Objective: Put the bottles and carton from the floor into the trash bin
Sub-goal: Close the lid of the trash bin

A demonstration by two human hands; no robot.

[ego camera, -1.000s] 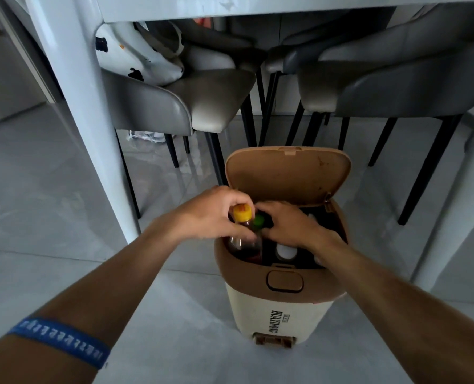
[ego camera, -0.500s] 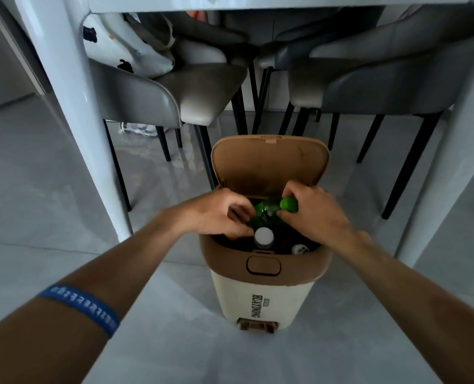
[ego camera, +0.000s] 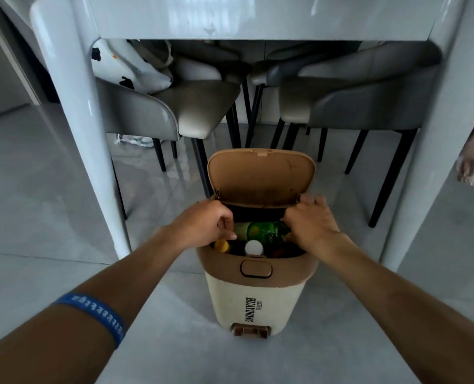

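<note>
Trash bin (ego camera: 253, 295) on the floor, lid up, bottles packed inside.
Nearest, yellow and white caps; behind, a green bottle (ego camera: 266, 231) lying across. Left hand (ego camera: 202, 224) curled empty, right hand (ego camera: 310, 225) loosely open at the rim; next, likely closing the lid (ego camera: 260, 176).

Floor (ego camera: 36, 206) was pale grey glossy tile, reflecting chair legs. White glossy table (ego camera: 258, 15) stood overhead, thick rounded legs left and right. Grey upholstered chairs (ego camera: 191, 106) with thin black legs were tucked beneath. White black-spotted bag (ego camera: 130, 65) lay on left chair seat. Light was soft, dimmer under table.
</note>
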